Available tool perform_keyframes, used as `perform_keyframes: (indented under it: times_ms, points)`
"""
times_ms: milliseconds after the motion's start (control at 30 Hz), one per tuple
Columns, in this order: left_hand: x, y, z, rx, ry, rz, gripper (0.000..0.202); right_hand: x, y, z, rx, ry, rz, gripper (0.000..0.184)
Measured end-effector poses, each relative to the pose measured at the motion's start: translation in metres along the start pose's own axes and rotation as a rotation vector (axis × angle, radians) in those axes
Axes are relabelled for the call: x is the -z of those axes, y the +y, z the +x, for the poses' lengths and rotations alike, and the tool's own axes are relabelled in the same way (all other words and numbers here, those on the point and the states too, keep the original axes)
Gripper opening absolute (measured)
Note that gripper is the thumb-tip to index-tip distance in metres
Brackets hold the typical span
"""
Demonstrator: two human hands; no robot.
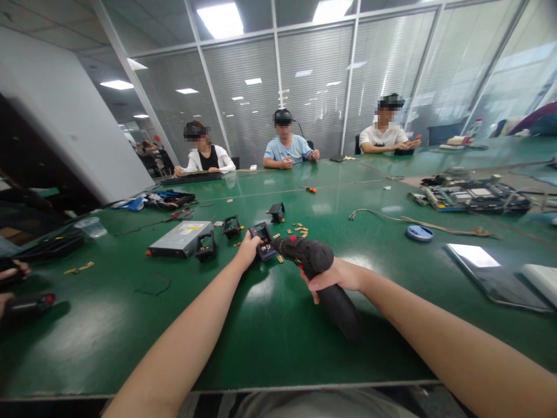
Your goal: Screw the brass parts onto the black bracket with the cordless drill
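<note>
While the L hand (248,251) pinches a small black plastic housing (266,248) at its near-left edge, the R hand (333,277) is wrapped round the handle of a black cordless drill (319,255) w/ red accents. The housing is over the green table (261,342), in front of the person, approx. centre; the drill's nose points at its right side, but whether the bit touches it, I cannot tell. Small brass-coloured plates (299,230) lie scattered just beyond the drill's nose. Left of the L hand are two black plastic frames (205,247), next to an optical disc drive (178,238); a third frame (276,212) stands behind the housing. Farther off, an orange-handled screwdriver (310,190) lies alone, & three co-workers (287,148) sit at the opposite side.
</note>
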State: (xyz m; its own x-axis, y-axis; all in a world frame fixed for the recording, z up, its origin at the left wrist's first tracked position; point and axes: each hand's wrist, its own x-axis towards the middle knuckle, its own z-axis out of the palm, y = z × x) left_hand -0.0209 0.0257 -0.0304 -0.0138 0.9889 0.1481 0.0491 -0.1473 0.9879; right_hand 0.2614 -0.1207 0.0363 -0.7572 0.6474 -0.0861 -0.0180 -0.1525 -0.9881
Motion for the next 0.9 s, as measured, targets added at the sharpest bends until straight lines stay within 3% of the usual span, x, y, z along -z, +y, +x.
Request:
perform_keyframes:
  times_ms: [300,900]
  points:
    - [0.004,-0.0067,0.0051,0.019,0.015,0.023,0.034,-0.0027,-0.0011,-0.0013,0.008,0.034,-0.023,0.039]
    - [-0.0001,0.002,-0.0016,0.019,0.026,0.012,0.03,-0.0015,-0.0005,-0.0011,0.009,0.025,-0.017,0.039]
